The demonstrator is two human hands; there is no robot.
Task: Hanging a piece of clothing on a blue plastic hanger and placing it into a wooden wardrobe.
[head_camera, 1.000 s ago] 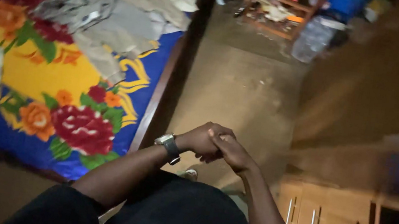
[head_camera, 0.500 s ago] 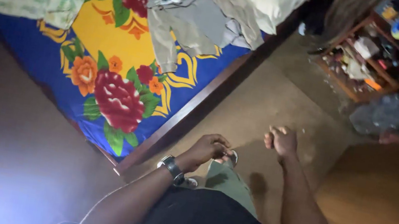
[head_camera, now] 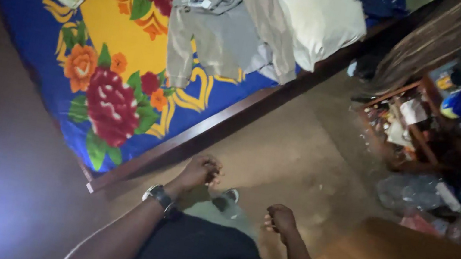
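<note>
Seeing my left hand (head_camera: pixel 199 173) with wristwatch (head_camera: pixel 161 197), grip loosely curled, empty | right hand (head_camera: pixel 281 219) grip fisted, empty | floral bedsheet (head_camera: pixel 110 81) near left hand

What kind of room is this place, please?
Most likely a bedroom in a home. A bed with a bright floral sheet fills the upper left, clothes and a pillow lie on it, and a cluttered low wooden shelf stands to the right.
</note>
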